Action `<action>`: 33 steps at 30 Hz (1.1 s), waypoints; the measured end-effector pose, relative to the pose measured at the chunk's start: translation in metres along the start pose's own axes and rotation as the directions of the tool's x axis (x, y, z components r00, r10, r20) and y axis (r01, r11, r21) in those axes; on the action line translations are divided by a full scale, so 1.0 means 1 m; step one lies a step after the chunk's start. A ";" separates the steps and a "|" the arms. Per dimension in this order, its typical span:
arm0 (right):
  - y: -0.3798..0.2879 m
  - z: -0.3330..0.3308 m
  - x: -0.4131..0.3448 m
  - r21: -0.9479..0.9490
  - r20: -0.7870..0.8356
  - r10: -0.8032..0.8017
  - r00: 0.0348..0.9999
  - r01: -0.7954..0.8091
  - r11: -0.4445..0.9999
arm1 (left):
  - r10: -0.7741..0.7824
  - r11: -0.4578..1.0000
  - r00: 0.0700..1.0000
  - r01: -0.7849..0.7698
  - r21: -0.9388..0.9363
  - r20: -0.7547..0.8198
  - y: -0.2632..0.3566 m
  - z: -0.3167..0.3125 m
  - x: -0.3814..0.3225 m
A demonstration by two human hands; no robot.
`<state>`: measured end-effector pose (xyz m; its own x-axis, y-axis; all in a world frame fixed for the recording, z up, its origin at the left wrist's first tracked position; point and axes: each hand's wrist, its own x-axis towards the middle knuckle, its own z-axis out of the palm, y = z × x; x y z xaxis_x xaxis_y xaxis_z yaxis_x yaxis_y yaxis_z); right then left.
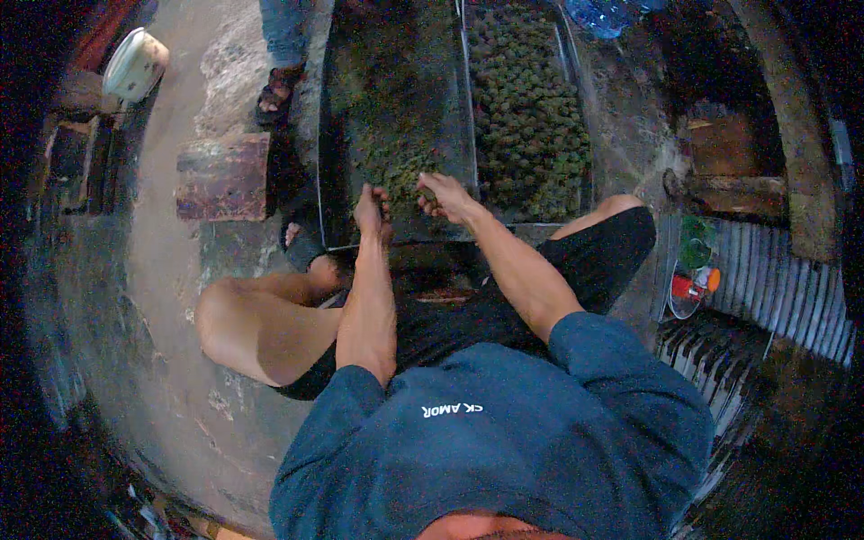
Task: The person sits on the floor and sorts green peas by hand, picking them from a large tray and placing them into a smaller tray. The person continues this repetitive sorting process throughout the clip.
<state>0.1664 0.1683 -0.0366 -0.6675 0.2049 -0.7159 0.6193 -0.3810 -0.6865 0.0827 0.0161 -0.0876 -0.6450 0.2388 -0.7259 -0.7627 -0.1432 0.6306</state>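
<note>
My left hand and my right hand are above the near end of a long dark tray. Loose greenish-brown crumbly material lies heaped between and beyond them. Both hands have curled fingers; blur and dim light hide whether anything is inside them. Beside my right hand, a second long tray is filled with many small, rounded greenish lumps, set close together. The two trays stand side by side, a pale rim between them.
Another person's leg and sandalled foot are at the left tray's far side. A worn wooden block and a white bucket stand left on the concrete floor. At right lie corrugated sheeting, a green bottle and blue clear plastic.
</note>
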 end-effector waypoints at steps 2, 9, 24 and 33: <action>0.017 -0.020 -0.003 0.152 -0.034 0.018 0.999 -0.013 0.988 | -0.074 0.997 0.995 0.073 -0.018 -0.063 -0.017 0.009 0.005; 0.024 -0.130 -0.039 0.492 -0.581 -0.087 0.809 0.435 0.755 | -0.186 0.902 0.750 0.386 -0.191 0.635 -0.040 0.111 -0.047; 0.064 -0.024 0.123 -0.945 0.242 -0.475 0.846 0.094 -0.313 | 0.105 0.992 0.968 -0.119 -0.047 -0.229 0.034 -0.033 0.003; 0.022 0.033 0.110 -0.901 0.426 -0.438 0.791 0.416 -0.124 | 0.078 0.995 0.976 -0.088 -0.040 -0.204 0.032 -0.036 0.005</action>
<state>0.0927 0.1530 -0.1266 -0.9759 -0.0548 -0.2113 0.0178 0.9448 -0.3272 0.0534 -0.0221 -0.0810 -0.6984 0.0256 -0.7152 -0.7044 -0.2017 0.6806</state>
